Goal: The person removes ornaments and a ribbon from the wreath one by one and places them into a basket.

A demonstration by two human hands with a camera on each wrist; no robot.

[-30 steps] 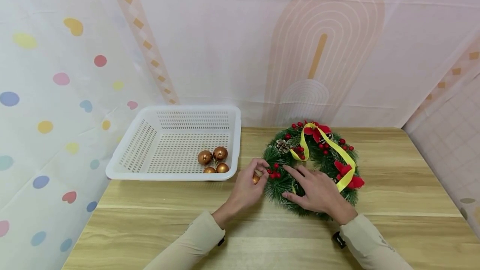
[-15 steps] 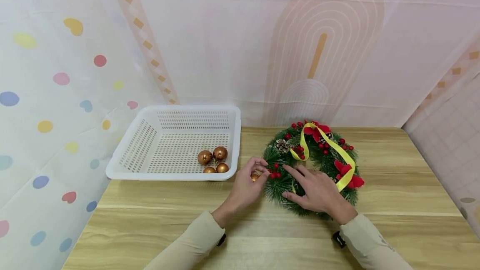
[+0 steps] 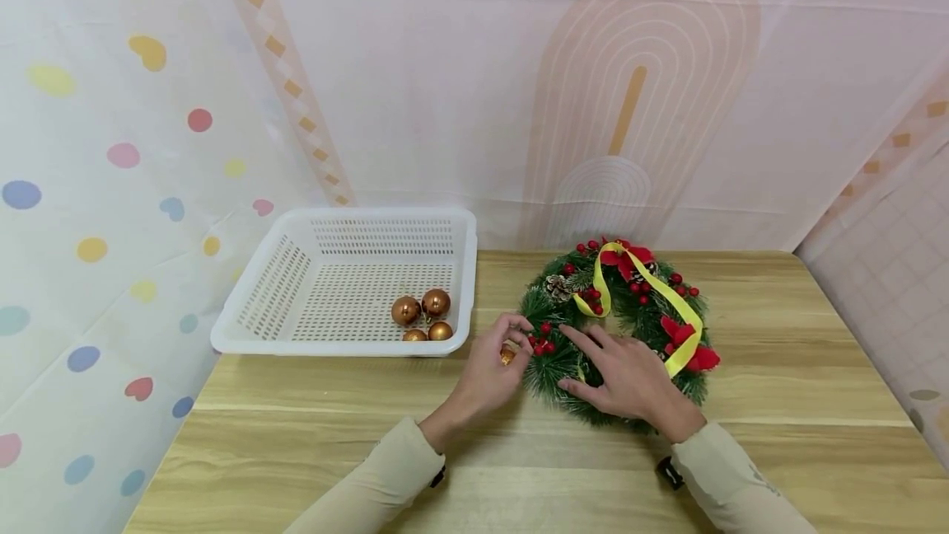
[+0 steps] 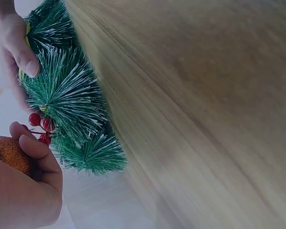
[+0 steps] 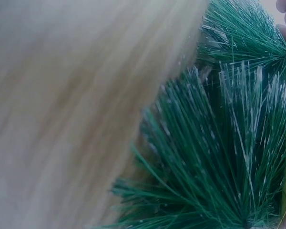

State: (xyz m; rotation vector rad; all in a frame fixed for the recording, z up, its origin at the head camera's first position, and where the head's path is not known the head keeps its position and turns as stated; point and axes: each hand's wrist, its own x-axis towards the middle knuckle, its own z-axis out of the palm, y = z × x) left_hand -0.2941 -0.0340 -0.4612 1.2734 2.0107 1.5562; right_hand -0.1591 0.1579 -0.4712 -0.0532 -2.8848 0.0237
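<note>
A green pine wreath (image 3: 549, 373) with red berries, pinecones and red flowers lies on the table, a yellow ribbon (image 3: 685, 353) draped over it. At its left side my left hand (image 3: 485, 365) has curled fingers around a glittery copper Christmas ball (image 4: 12, 155), mostly hidden by the hand in the head view. Its fingertips are at a red berry sprig (image 4: 43, 125); whether they pinch it I cannot tell. My right hand (image 3: 626, 373) rests on the wreath's near part with fingers extended and thumb apart. The right wrist view shows mainly pine needles (image 5: 219, 148).
A white perforated plastic basket (image 3: 341, 348) stands left of the wreath. Several copper Christmas balls (image 3: 405, 311) are gathered in its right front corner. The wooden table (image 3: 519, 476) meets a patterned cloth backdrop (image 3: 415, 105) along its back edge.
The copper ball in the left hand shifts and turns slightly among the fingers. The right hand stays in place on the wreath.
</note>
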